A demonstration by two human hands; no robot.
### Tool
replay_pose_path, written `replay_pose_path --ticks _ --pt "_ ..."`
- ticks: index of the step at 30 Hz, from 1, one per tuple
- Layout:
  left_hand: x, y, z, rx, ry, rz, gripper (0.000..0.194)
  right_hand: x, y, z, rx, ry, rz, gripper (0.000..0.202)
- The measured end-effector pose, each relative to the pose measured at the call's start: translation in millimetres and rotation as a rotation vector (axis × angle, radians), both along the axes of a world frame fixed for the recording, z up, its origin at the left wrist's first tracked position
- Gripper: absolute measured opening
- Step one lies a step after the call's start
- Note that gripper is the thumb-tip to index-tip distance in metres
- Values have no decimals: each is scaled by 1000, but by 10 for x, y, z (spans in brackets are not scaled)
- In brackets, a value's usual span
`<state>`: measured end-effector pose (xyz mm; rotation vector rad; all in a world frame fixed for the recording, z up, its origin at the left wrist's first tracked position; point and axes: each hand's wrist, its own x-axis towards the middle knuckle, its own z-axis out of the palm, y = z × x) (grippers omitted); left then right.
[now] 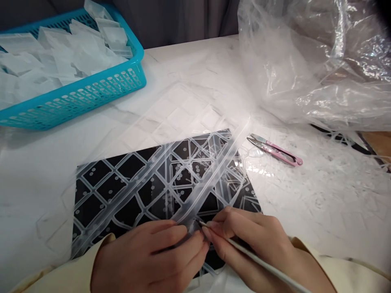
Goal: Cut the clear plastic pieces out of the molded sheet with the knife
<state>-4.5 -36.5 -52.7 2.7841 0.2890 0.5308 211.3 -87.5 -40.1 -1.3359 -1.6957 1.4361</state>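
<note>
My right hand (249, 240) pinches a thin pale-handled tool with a fine dark tip (259, 260), held like a pen; its exact kind I cannot make out. The tip meets a clear plastic lattice sheet (210, 185) near its front edge. Fingers closed together, my left hand (159, 256) grips the sheet just left of the tip; its thumb is hidden. Under the clear plastic lies a black mat (128, 211), seen through the square openings. Small clear discs and loose strips are scattered over it.
At the back left stands a blue basket (100, 91) heaped with translucent plastic pieces (61, 53). Pink-handled thread snips (275, 150) lie right of the mat. Clear plastic scraps (317, 187) spread across the white table on the right, below a large crumpled plastic bag (299, 61).
</note>
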Motion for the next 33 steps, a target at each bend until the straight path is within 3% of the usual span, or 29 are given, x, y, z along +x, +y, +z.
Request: replay_pose_path --ticks 5,14,18,23,27,30,33 --pt "-8 -2 -17 22 4 23 37 -45 46 -77 207 -31 -16 17" --pt "14 48 28 98 -28 -95 41 -59 36 -50 186 -67 -31 23" --pt "6 -11 25 130 7 -32 33 -60 36 -76 184 -63 -41 26" --pt "43 -9 15 88 48 104 26 -34 103 -71 74 -28 -75 26" --pt "105 39 40 7 98 152 31 21 116 -8 -124 29 -232 24" --pt "145 60 35 13 116 169 32 63 93 42 -173 53 -341 25" --pt "185 62 18 45 127 253 33 90 84 89 -253 129 -343 18"
